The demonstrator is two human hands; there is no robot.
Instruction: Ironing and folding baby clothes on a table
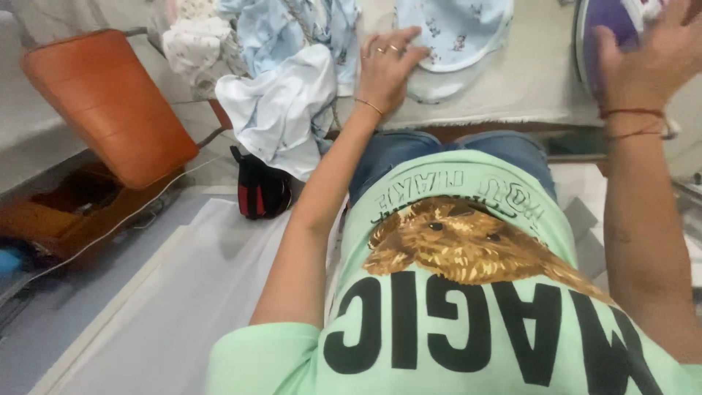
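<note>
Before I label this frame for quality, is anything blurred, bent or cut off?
Head view: wide-lens bending curves the cloth-covered board; the right hand on the purple iron is soft and cropped at the top edge; the left hand on the pale blue garment is sharper; light is even, shadows faint.

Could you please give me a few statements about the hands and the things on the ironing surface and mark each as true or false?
1. The left hand rests flat on a pale blue printed cloth. True.
2. The right hand grips a purple iron. True.
3. The orange chair is stacked with clothes. False: its seat is bare.
4. The right wrist is bare. False: it wears red string bands.
</note>
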